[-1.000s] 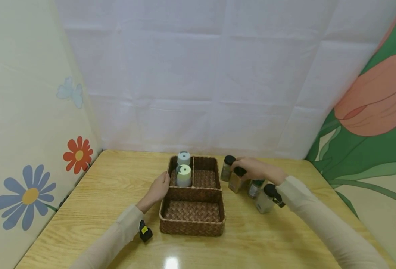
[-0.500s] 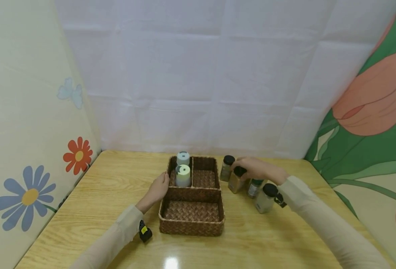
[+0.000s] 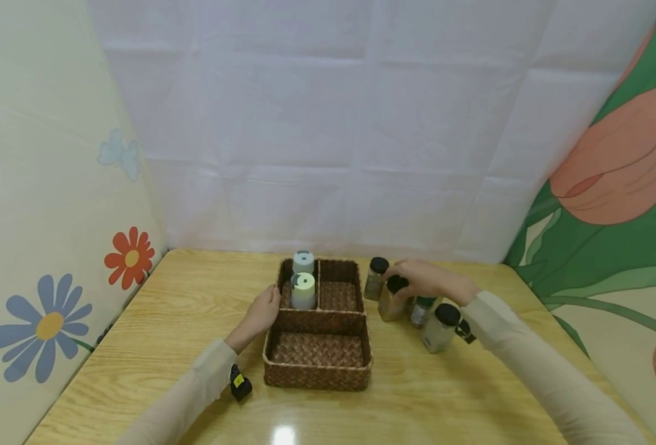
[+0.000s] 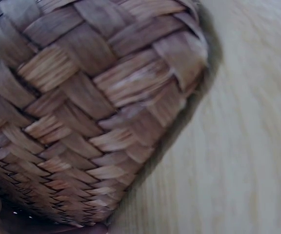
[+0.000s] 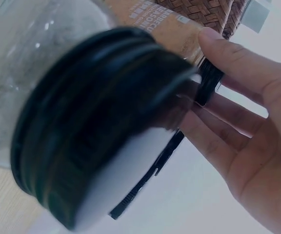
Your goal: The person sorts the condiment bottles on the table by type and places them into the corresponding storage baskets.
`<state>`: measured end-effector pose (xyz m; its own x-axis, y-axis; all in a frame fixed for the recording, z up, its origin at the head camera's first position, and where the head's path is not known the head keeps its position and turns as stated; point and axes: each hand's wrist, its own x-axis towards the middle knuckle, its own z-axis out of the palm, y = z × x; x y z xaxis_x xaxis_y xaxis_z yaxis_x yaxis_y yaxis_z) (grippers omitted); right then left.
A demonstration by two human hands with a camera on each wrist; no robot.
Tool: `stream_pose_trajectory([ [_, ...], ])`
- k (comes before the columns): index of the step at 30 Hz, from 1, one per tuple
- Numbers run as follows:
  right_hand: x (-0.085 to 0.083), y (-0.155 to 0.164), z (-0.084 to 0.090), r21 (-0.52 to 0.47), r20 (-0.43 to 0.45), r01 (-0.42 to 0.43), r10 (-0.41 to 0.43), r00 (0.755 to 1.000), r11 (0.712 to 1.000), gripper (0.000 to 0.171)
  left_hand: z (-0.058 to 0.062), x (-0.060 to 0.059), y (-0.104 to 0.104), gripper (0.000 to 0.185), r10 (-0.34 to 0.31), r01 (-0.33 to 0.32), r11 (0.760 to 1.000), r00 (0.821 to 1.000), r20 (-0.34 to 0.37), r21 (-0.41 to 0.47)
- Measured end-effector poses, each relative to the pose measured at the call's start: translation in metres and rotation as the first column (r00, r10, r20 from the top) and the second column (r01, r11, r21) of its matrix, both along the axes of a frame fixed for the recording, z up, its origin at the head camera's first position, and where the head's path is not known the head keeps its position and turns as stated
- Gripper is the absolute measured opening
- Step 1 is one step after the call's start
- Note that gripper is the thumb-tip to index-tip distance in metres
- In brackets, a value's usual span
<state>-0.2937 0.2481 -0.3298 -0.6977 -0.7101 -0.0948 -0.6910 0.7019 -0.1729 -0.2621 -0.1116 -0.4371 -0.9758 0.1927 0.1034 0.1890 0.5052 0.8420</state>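
Note:
My right hand (image 3: 425, 278) pinches the black-lidded barbecue seasoning jar (image 3: 391, 303) from above, at its lid. In the right wrist view the orange-brown jar (image 5: 179, 36) shows its label beside the thumb, partly behind a large black lid (image 5: 96, 112) close to the camera. With my left hand (image 3: 262, 312) I hold the left side of a brown woven basket (image 3: 316, 377); its wall (image 4: 82, 107) fills much of the left wrist view, where only a bit of the fingers appears. Two bottles, one blue-topped (image 3: 303, 259) and one yellow-green-topped (image 3: 303, 290), stand in its rear left compartment.
Around the right hand stand a black-lidded jar (image 3: 376, 281), a small green-lidded jar (image 3: 421, 312) and a larger black-lidded jar (image 3: 439, 334) of pale contents. The wooden table (image 3: 194, 284) ends against a white cloth backdrop (image 3: 283, 123).
The barbecue seasoning jar in my right hand looks slightly more upright than before. Both hands and the basket have stayed almost in place.

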Motion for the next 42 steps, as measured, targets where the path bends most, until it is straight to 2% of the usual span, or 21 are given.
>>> stream_pose_trajectory([
  [7, 0.002, 0.0, 0.001, -0.016, 0.025, 0.033, -0.032, 0.999, 0.999, 0.047, 0.0, 0.0, 0.0, 0.045, 0.005, -0.005, 1.0, 1.0, -0.013, 0.005],
  [14, 0.002, 0.002, 0.001, -0.012, 0.034, 0.028, -0.027, 0.999, 1.0, 0.048, 0.0, 0.0, -0.001, 0.044, 0.013, -0.013, 1.0, 0.999, -0.03, -0.013],
  [27, 0.004, 0.005, 0.006, -0.057, -0.031, -0.025, 0.024, 0.999, 0.998, 0.044, -0.001, 0.0, -0.001, 0.05, -0.007, 0.007, 1.0, 1.0, 0.017, 0.008],
  [35, 0.005, 0.004, 0.009, -0.094, -0.124, -0.094, 0.082, 0.989, 0.991, 0.037, -0.001, -0.001, -0.002, 0.043, -0.012, 0.012, 1.0, 1.0, -0.004, 0.0],
  [42, 0.009, 0.001, 0.014, -0.115, -0.152, -0.124, 0.106, 0.983, 0.986, 0.034, -0.001, -0.001, -0.003, 0.043, -0.016, 0.016, 1.0, 1.0, 0.008, 0.002],
])
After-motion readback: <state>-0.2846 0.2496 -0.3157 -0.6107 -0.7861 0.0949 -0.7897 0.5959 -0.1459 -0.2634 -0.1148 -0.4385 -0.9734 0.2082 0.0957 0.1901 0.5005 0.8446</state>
